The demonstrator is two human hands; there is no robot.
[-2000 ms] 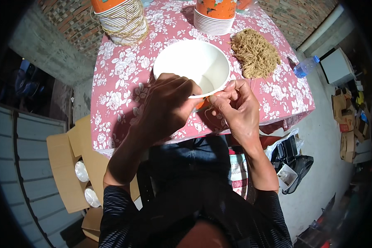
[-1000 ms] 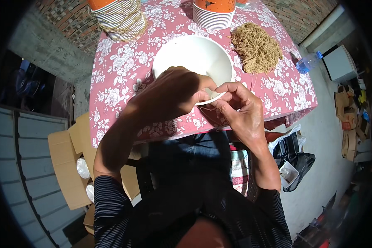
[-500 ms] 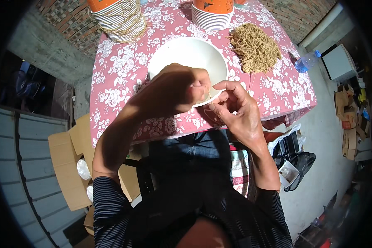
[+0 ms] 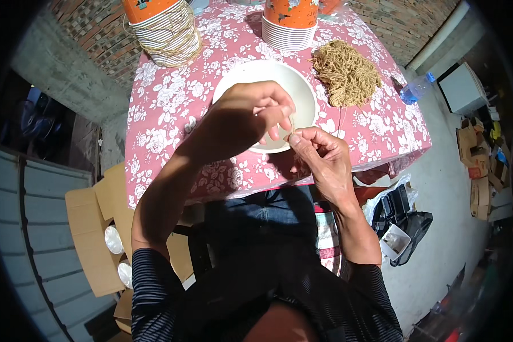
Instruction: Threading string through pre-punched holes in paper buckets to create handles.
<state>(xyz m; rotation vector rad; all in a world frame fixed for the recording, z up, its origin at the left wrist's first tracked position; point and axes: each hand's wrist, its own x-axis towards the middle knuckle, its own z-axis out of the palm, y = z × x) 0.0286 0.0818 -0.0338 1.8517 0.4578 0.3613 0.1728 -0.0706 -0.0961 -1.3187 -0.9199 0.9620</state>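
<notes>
Both hands meet over the near right rim of a white bowl (image 4: pixel 239 74). My right hand (image 4: pixel 328 162) pinches a thin tan strand of twine (image 4: pixel 292 126) between thumb and forefinger. Just above it, my left hand (image 4: pixel 253 111) has thumb and forefinger closed at the strand's upper part, its other fingers looser and bent. Most of the left hand is in shadow, so its exact grip is hard to see. A tangled heap of tan twine (image 4: pixel 347 73) lies on the table right of the bowl.
The table has a pink floral cloth (image 4: pixel 165 97). At its far side stand stacked orange-and-white paper buckets (image 4: pixel 290 34), and another stack (image 4: pixel 168 40) wound with twine. A blue-capped plastic bottle (image 4: pixel 414 91) is off the right edge. An open cardboard box (image 4: pixel 88 233) sits at left.
My left hand's fingers have loosened and spread from a tighter curl. My right thumb and forefinger, apart before, are now pressed together on the strand. The view has shifted slightly.
</notes>
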